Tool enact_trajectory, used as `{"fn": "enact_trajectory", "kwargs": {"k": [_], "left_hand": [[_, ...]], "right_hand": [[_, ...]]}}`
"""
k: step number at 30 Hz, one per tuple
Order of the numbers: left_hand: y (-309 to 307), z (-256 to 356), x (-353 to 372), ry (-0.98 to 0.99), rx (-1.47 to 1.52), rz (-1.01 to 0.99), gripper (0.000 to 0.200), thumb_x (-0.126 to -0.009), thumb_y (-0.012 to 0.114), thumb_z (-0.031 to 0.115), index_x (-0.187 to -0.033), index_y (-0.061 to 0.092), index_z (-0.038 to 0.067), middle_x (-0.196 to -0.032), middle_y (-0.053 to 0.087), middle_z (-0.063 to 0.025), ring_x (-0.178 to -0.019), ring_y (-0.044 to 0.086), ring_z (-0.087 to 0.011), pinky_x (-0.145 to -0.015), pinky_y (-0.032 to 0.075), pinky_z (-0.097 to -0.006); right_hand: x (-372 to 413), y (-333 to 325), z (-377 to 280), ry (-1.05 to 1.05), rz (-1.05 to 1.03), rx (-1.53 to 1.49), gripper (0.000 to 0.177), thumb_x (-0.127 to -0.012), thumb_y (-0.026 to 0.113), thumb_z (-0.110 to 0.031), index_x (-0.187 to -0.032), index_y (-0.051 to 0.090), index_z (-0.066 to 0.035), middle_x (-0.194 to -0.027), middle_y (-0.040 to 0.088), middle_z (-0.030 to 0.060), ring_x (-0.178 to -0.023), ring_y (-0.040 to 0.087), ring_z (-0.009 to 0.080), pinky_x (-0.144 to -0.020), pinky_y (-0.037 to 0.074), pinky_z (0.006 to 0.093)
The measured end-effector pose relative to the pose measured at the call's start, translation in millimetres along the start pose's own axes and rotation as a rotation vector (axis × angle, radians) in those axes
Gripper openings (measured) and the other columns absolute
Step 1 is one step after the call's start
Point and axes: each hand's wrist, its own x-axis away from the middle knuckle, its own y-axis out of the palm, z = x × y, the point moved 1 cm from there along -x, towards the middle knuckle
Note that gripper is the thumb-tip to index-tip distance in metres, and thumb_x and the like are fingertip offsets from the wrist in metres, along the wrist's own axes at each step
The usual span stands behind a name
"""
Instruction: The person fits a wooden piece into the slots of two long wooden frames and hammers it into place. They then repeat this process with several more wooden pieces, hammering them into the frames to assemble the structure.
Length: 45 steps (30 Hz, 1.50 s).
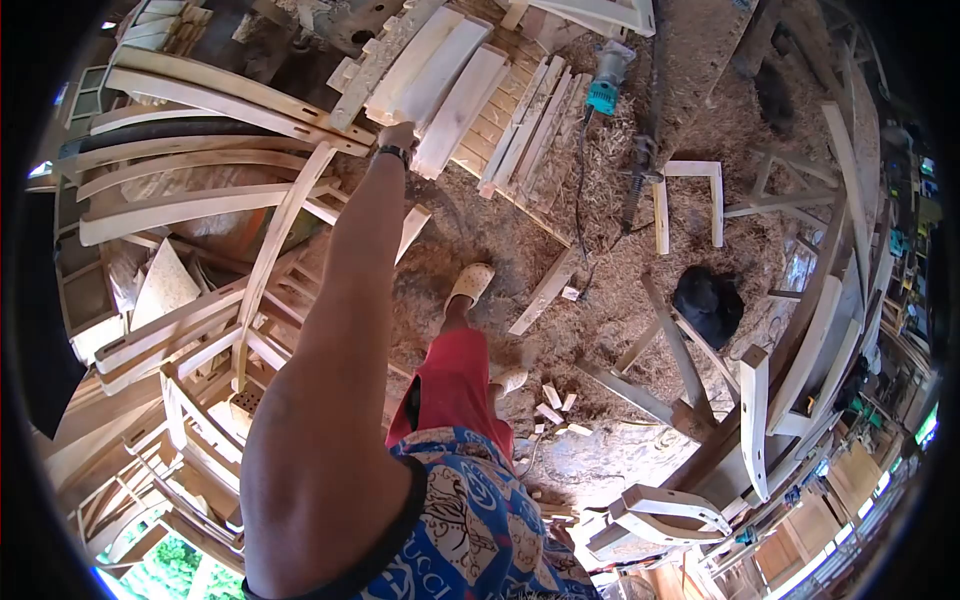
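My left hand (398, 136), with a dark watch on the wrist, is at the near end of several thick pale boards. Its fingers look closed over the end of the middle wooden board (444, 72); their tips are hidden. Another board (462, 112) lies just to the right of it, and one more (413, 65) to the left. They rest side by side on a slatted wooden surface (490, 118). My right hand does not show.
Thin strips (530, 125) lie right of the boards. Beyond them is a teal power tool (605, 85) with a cord. Curved wooden pieces (190, 155) stack up at left. A black dog-like shape (708, 300) lies on the shavings-covered floor, near wooden frames and offcuts (550, 405).
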Motion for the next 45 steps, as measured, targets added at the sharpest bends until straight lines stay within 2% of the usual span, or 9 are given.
{"fn": "enact_trajectory", "kwargs": {"k": [2,4,9,12,13,20,24,27,45], "left_hand": [[7.8,-2.5,-21.6,-0.009,0.144,0.058,0.014,-0.089,0.069,0.019,-0.092,0.06,0.008,-0.072,0.061,-0.0088,-0.052,0.055,-0.022,-0.042,0.039,-0.0342],[14.8,-0.5,-22.4,-0.012,0.309,0.109,0.016,-0.087,0.07,0.018,-0.088,0.056,0.011,-0.067,0.055,-0.0074,-0.048,0.05,-0.0205,-0.041,0.039,-0.0338],[21.4,-9.3,-56.5,0.047,0.31,-0.103,0.021,-0.088,0.072,0.026,-0.081,0.057,0.013,-0.069,0.052,-0.0042,-0.056,0.048,-0.0162,-0.048,0.041,-0.0315],[29.9,32.3,26.7,0.029,0.248,-0.007,0.032,-0.084,0.079,0.038,-0.094,0.065,0.011,-0.081,0.059,-0.003,-0.063,0.053,-0.0167,-0.048,0.043,-0.0311],[33.3,38.1,29.7,0.035,0.247,-0.014,0.032,-0.084,0.079,0.038,-0.094,0.065,0.011,-0.081,0.059,-0.003,-0.063,0.053,-0.0167,-0.048,0.043,-0.0311],[15.7,171.7,123.0,1.432,-0.135,0.178,0.04,-0.082,0.082,0.015,-0.111,0.06,0.001,-0.097,0.07,-0.0082,-0.081,0.067,-0.0197,-0.065,0.054,-0.03],[3.7,198.4,333.6,1.29,0.38,-0.403,0.031,-0.084,0.08,0.014,-0.105,0.061,0.002,-0.096,0.069,-0.0093,-0.083,0.067,-0.0158,-0.065,0.056,-0.0297],[-14.5,191.7,433.5,1.675,0.276,-0.217,0.035,-0.088,0.076,0.014,-0.116,0.058,0.003,-0.101,0.067,-0.0077,-0.085,0.068,-0.0186,-0.07,0.055,-0.0298],[109.5,-238.5,818.3,0.854,0.237,-1.104,0.05,-0.087,0.076,0.017,-0.129,0.057,0.0,-0.12,0.064,-0.0075,-0.109,0.063,-0.0215,-0.095,0.051,-0.0384]], "right_hand": [[-18.1,-54.1,-39.4,-0.001,-0.101,-0.026,0.057,-0.087,0.074,-0.018,-0.132,0.053,0.008,-0.122,0.061,0.0294,-0.096,0.069,0.0407,-0.079,0.059,0.0444],[-39.8,-99.7,-108.5,1.036,0.214,-1.304,0.049,-0.092,0.066,-0.01,-0.135,0.05,0.008,-0.117,0.063,0.0236,-0.09,0.07,0.0375,-0.075,0.06,0.0426],[-51.1,-99.5,-105.4,1.113,0.186,-1.44,0.055,-0.094,0.063,-0.011,-0.144,0.042,0.002,-0.118,0.065,0.0182,-0.091,0.071,0.0375,-0.075,0.059,0.0461],[-37.6,-58.4,-59.2,0.501,0.013,-1.022,0.056,-0.096,0.061,-0.017,-0.147,0.042,-0.002,-0.117,0.066,0.0163,-0.089,0.071,0.0342,-0.075,0.059,0.0437],[-44.1,-96.3,-97.8,0.724,0.091,-1.127,0.041,-0.079,0.079,-0.035,-0.11,0.073,-0.01,-0.126,0.064,0.0216,-0.112,0.064,0.0382,-0.092,0.054,0.0454],[-42.7,-60.3,-60.5,0.52,0.145,-1.128,0.04,-0.082,0.078,-0.035,-0.111,0.07,-0.008,-0.117,0.068,0.0172,-0.098,0.068,0.0351,-0.079,0.056,0.0461],[-59.8,-38.8,-41.7,0.554,0.139,-1.187,0.039,-0.084,0.076,-0.034,-0.113,0.069,-0.008,-0.114,0.068,0.016,-0.095,0.069,0.034,-0.076,0.057,0.045],[-67.2,-22.7,-26.4,0.538,0.154,-1.245,0.038,-0.085,0.074,-0.033,-0.114,0.068,-0.008,-0.112,0.068,0.0152,-0.092,0.069,0.0331,-0.074,0.057,0.0441],[87.7,335.5,168.3,0.635,0.368,-2.113,0.032,-0.093,0.064,-0.026,-0.119,0.063,-0.008,-0.1,0.068,0.0101,-0.078,0.071,0.0277,-0.063,0.058,0.0391]]}}
